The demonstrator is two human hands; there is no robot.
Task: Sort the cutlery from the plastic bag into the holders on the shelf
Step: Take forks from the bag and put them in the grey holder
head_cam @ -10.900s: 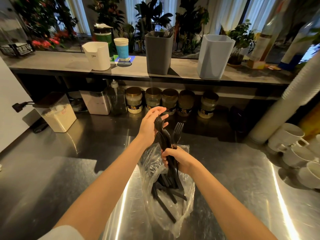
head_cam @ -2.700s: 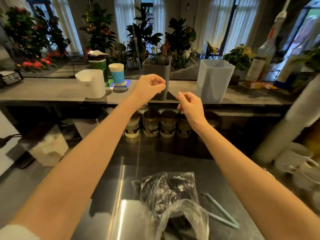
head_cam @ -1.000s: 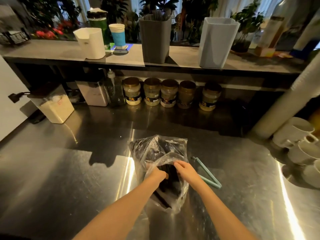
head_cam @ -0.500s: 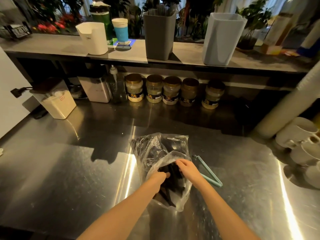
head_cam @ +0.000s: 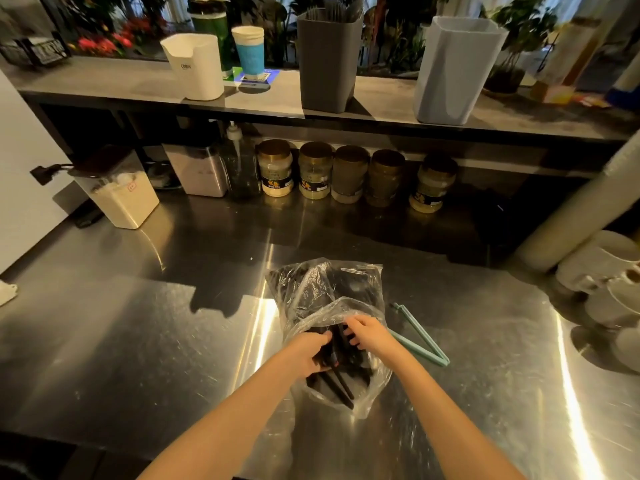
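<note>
Cutlery (head_cam: 341, 382) lies jumbled in the plastic bag (head_cam: 322, 292) on the counter (head_cam: 138, 341), where the left hand (head_cam: 308, 351) grips black handles and the right hand (head_cam: 370, 336) curls among them, hold unclear, so lifting may snag the film and spill pieces.

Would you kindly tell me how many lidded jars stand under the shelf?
5 in a row, left to right: first jar, second, third, fourth, fifth set slightly apart at right; more may be hidden.

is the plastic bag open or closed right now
Open. The mouth of the plastic bag gapes, left hand and right hand inside among the black cutlery; the teal clip lies beside it on the counter.
</note>
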